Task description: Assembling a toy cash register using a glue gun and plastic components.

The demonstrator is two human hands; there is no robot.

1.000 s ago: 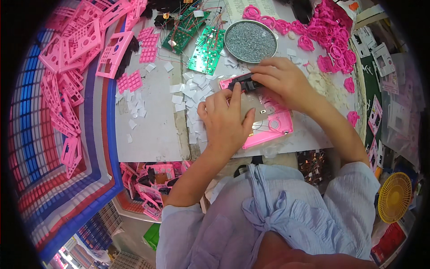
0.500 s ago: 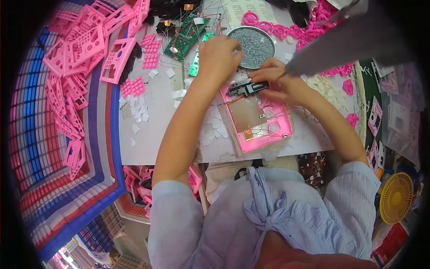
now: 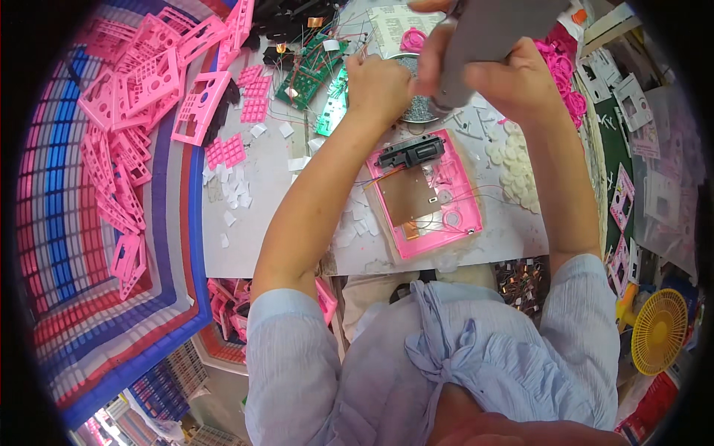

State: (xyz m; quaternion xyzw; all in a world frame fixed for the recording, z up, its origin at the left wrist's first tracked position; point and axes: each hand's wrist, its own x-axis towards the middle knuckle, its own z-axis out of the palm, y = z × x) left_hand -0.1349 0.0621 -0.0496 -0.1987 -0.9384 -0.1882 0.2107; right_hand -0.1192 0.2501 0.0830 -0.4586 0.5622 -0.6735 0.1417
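Observation:
Curled at the left rim of a round metal dish point(image 3: 421, 111) of small grey metal screws is my left hand point(image 3: 378, 91). Its fingers are bent closed, and anything between them is hidden. My right hand point(image 3: 515, 83) is raised over the right of the dish, its fingers around a large grey handheld tool point(image 3: 491, 37). The tool's working end is not clear. Below the hands, on the table, lies an open pink plastic casing point(image 3: 462, 189). A black mechanism point(image 3: 411, 152) sits across its upper part, with a brownish flat panel point(image 3: 409, 197) and thin wires below. Neither hand touches the casing.
Green circuit boards point(image 3: 309, 74) with wires lie left of the dish, beside pink keypads point(image 3: 224, 151) and white paper bits point(image 3: 236, 189). Cream discs point(image 3: 515, 167) and pink rings point(image 3: 563, 82) lie right. Pink frames point(image 3: 152, 78) fill a striped-lined bin at left.
My right hand has left the black mechanism, risen, and taken hold of the grey tool. The mechanism now rests in the casing. My left hand has moved slightly right and its fingers look more curled.

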